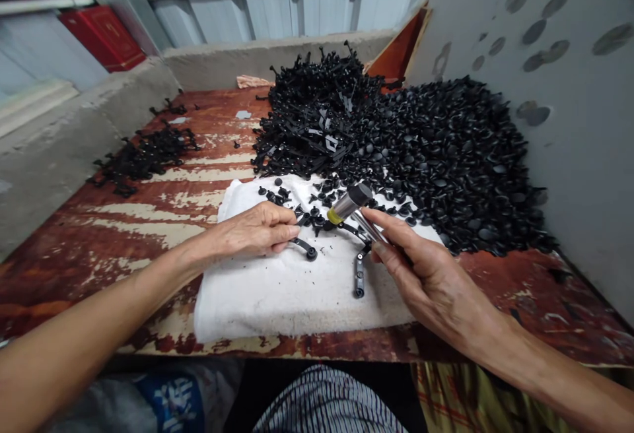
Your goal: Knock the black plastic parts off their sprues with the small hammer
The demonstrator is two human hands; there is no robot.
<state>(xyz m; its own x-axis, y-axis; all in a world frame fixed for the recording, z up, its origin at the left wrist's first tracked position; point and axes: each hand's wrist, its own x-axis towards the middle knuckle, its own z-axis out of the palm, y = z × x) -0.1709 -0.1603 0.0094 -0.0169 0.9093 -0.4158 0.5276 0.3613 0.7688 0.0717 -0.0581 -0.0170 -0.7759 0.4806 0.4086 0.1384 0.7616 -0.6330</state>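
Observation:
My left hand [267, 228] is closed on a black plastic arm piece [305, 248], whose round end sticks out to the right over the white cloth [297, 301]. In my right hand [421, 261] is a small mallet [351, 203] with a metal handle, a black face on one end and a yellow one on the other. The mallet's yellow end is low over small black parts [317, 220]; whether it touches them I cannot tell. Another black jointed piece [359, 276] lies on the cloth beneath the mallet handle, partly hidden by my right hand.
A tall heap of thin black parts [317, 109] stands behind the cloth. Right of it spreads a heap of black round-headed pieces [456, 162], up against a grey panel [569, 123]. A smaller pile of black pieces [148, 156] lies left on the worn red table [123, 228].

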